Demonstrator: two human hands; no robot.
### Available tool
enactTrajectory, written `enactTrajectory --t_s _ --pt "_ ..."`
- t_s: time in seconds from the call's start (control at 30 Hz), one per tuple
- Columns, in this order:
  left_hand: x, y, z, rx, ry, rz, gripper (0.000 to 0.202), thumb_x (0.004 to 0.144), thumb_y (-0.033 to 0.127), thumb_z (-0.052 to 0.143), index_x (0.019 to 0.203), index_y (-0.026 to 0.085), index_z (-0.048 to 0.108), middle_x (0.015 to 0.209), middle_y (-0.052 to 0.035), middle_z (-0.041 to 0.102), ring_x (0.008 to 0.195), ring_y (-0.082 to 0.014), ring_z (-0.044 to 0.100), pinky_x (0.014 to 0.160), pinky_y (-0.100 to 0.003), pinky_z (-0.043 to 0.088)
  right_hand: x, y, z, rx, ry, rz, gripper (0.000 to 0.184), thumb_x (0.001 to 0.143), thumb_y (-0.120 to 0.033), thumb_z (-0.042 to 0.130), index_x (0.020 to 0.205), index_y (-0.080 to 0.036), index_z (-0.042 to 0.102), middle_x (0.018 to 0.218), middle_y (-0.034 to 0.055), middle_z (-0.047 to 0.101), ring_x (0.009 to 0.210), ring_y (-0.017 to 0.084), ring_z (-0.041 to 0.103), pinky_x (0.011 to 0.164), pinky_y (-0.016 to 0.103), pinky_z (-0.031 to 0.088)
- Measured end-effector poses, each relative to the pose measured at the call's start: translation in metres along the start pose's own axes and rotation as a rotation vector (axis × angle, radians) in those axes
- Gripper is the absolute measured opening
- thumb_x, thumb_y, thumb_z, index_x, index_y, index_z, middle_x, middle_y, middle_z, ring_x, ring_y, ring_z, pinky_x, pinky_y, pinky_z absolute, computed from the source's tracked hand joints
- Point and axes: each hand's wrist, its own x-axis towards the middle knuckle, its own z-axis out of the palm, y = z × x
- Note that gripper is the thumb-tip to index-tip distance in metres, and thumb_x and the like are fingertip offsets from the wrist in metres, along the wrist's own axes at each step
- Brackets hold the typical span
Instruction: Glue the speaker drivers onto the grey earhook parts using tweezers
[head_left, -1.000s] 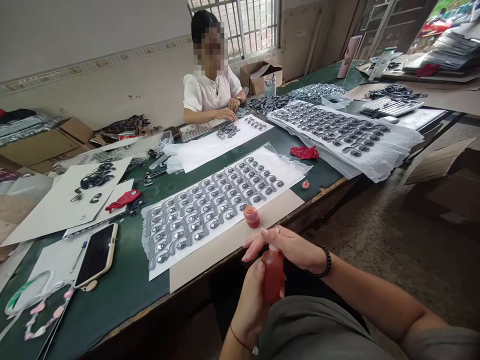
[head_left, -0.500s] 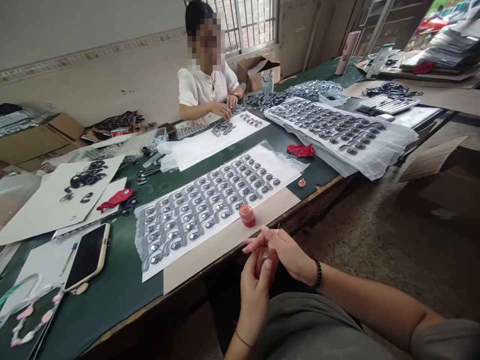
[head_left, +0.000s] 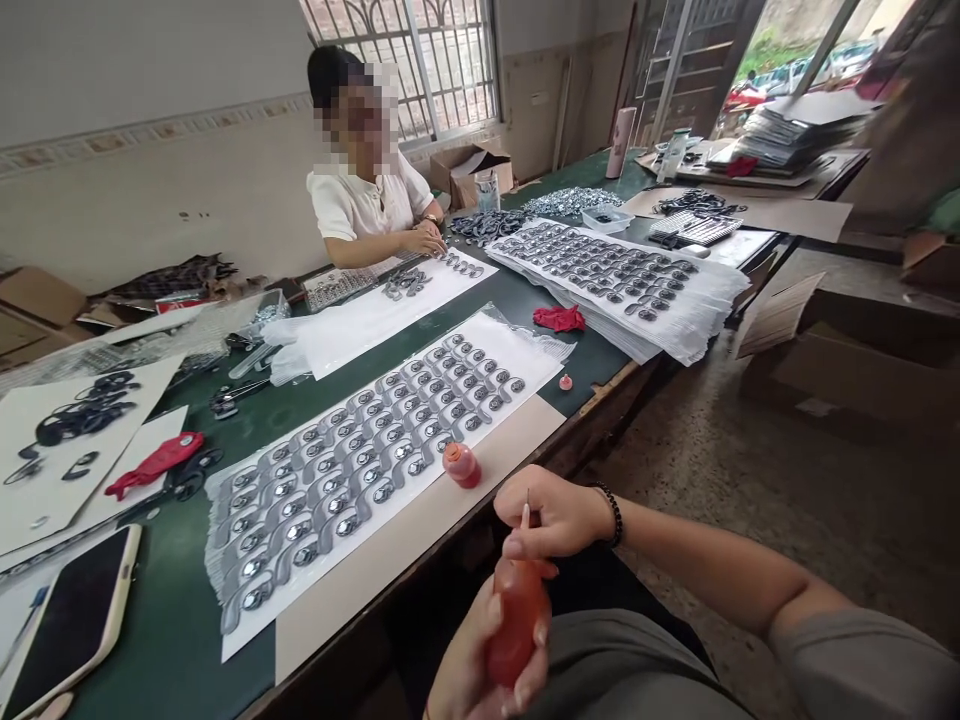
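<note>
My left hand (head_left: 466, 645) is wrapped around a translucent squeeze bottle (head_left: 517, 625) of red-orange liquid, held upright in front of my lap. At its top, my right hand (head_left: 562, 508) is closed with thumb and curled fingers around the nozzle (head_left: 526, 515), whose thin needle tip points up. Just beyond my hands, a second, open bottle (head_left: 461, 466) of red liquid stands at the table edge. A small pinkish cap (head_left: 565, 382) lies to its right. Beside it, a white sheet (head_left: 517, 425) bears rows of grey curved pieces with shiny round stones.
Across the green table (head_left: 176, 590), a co-worker (head_left: 375, 205) in white handles similar grey pieces. A stacked pile of filled sheets (head_left: 600, 265) stands at the right. A phone (head_left: 71, 620) lies at left, red cloths (head_left: 559, 318) nearby. An open carton (head_left: 847, 350) is on the floor.
The squeeze bottle now shows its red body more fully in my left hand, which sits lower. My right hand has gone from extended fingers to a closed grip at the nozzle. The view has shifted right.
</note>
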Motion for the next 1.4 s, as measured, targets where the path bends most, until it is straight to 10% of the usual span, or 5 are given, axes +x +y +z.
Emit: enactTrajectory --t_s 0.2,0.5,0.77,0.97,1.4 --pt "0.001 -0.006 0.002 -0.146 -0.081 -0.113 0.043 0.081 0.053 0.051 0.101 0.016 0.059 0.075 -0.0003 0.055 0.033 0.0023 0.034 0.027 -0.01 0.018 -0.006 0.005 0.01 0.035 -0.068 0.003 0.049 0.085 -0.046 0.044 0.049 -0.016 0.029 0.047 -0.0052 0.026 0.046 0.006 0.024 0.048 0.023 0.021" --pt "0.008 0.004 0.023 1.263 0.884 0.391 0.035 0.062 0.035 0.072 0.092 0.019 0.062 0.091 -0.0042 0.065 0.084 -0.0194 0.059 0.078 -0.027 0.045 -0.028 0.017 0.051 -0.055 0.331 0.266 0.05 0.094 -0.046 0.026 0.053 -0.018 0.023 0.048 -0.0051 0.022 0.044 0.006 0.02 0.042 0.022 0.016" --pt "0.003 -0.001 0.009 0.354 0.221 -0.033 0.059 0.072 0.066 0.051 0.1 0.015 0.055 0.058 0.0009 0.052 0.04 -0.0052 0.039 0.044 -0.018 0.033 -0.021 0.016 0.021 -0.024 0.05 0.143 0.061 0.082 -0.065 0.039 0.047 -0.016 0.026 0.045 -0.005 0.022 0.044 0.006 0.02 0.046 0.024 0.017" --pt "0.012 0.019 0.012 1.117 0.695 0.328 0.043 0.062 0.043 0.073 0.095 0.018 0.061 0.092 -0.0052 0.063 0.081 -0.0174 0.056 0.076 -0.026 0.043 -0.018 0.027 0.046 -0.086 0.344 0.32 0.053 0.091 -0.054 0.029 0.052 -0.019 0.023 0.048 -0.0053 0.021 0.045 0.007 0.02 0.043 0.023 0.015" --pt "0.022 0.006 0.004 1.084 0.62 0.321 0.044 0.065 0.045 0.071 0.097 0.018 0.061 0.086 -0.0052 0.064 0.076 -0.016 0.057 0.07 -0.023 0.044 -0.029 0.018 0.034 -0.132 0.346 0.335 0.05 0.091 -0.047 0.032 0.052 -0.017 0.026 0.049 -0.0052 0.023 0.045 0.006 0.021 0.043 0.022 0.016"
